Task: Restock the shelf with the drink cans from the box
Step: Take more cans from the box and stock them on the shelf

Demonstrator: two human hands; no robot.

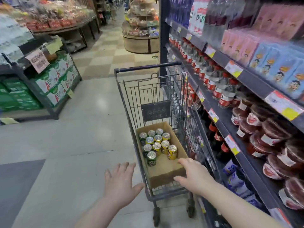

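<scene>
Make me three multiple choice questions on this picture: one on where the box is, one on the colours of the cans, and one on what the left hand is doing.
1. Where is the cardboard box?
A. on the floor
B. in the shopping cart
C. on a shelf

2. What colours are the drink cans?
A. red and white
B. green and yellow
C. blue and silver

3. How is the left hand?
A. gripping a can
B. gripping the cart's handle
C. open, fingers spread, holding nothing

Answers:
1 B: the box sits inside the cart's wire basket.
2 B: green cans and yellow cans stand together in the box.
3 C: its fingers are straight and nothing is in it.
</scene>
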